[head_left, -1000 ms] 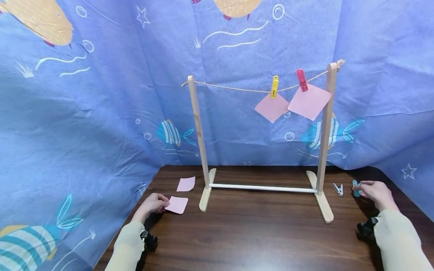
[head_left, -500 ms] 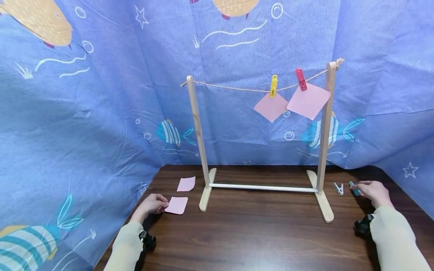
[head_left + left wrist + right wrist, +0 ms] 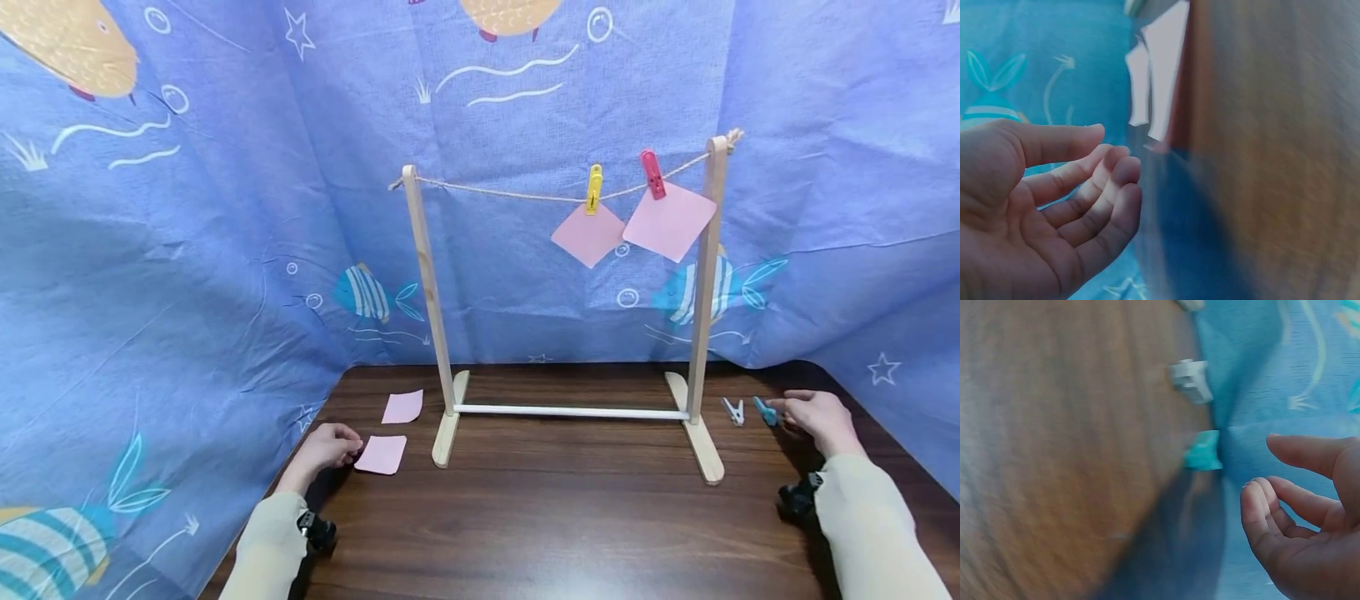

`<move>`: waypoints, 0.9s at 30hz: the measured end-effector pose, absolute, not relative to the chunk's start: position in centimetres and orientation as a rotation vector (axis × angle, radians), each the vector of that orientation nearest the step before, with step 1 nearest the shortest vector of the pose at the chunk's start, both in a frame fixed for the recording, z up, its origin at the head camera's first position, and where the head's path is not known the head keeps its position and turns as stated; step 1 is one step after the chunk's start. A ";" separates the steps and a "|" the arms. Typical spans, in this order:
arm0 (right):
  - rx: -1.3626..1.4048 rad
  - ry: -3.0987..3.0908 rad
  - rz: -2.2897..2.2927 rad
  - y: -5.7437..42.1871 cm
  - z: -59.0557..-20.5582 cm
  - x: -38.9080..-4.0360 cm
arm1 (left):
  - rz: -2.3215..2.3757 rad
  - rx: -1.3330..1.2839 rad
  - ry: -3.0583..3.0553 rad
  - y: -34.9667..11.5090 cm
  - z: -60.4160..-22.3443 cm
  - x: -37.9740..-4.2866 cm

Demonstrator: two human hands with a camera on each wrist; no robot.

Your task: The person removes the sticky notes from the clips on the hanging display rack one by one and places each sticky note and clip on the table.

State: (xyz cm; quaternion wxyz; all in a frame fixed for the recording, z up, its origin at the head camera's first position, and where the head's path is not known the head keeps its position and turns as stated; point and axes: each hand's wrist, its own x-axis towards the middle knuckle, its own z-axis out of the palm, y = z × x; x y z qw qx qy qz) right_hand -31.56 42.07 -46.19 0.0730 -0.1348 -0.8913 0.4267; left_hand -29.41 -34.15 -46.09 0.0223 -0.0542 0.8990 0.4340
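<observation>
My left hand (image 3: 330,446) hovers just left of a pink paper square (image 3: 381,455), with loosely bent fingers and nothing between them. In the left wrist view, a gap shows between the fingertips and the pale paper (image 3: 1167,69). Behind that square lies a second pink square (image 3: 402,407) with a curled corner. On the right, my right hand (image 3: 817,414) is beside a teal clothespin (image 3: 766,412) lying on the table. Thumb and fingers stand apart from the teal clothespin (image 3: 1204,451) in the right wrist view. A white clothespin (image 3: 734,412) lies to its left.
A wooden frame (image 3: 702,333) stands mid-table, with a string (image 3: 495,192) tied between its posts. A yellow clothespin (image 3: 594,190) and a red clothespin (image 3: 652,174) hold two pink squares on it. Blue printed cloth (image 3: 510,275) hangs behind the brown table (image 3: 555,517).
My right hand has let go of the teal clothespin, which now lies nearer the white one. My left hand has released the front pink square and drawn slightly left. The head view has shifted slightly.
</observation>
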 end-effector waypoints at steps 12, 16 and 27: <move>-0.124 -2.417 1.448 40.5 -40.9 -29.1 | 1.416 0.174 2.990 -30.6 -41.3 -30.5; -0.030 -2.337 1.450 39.5 -39.2 -28.3 | 1.465 0.304 2.953 -28.6 -39.9 -31.3; 0.126 -2.211 1.388 35.5 -31.7 -26.0 | 1.595 0.591 2.729 -21.0 -34.3 -33.0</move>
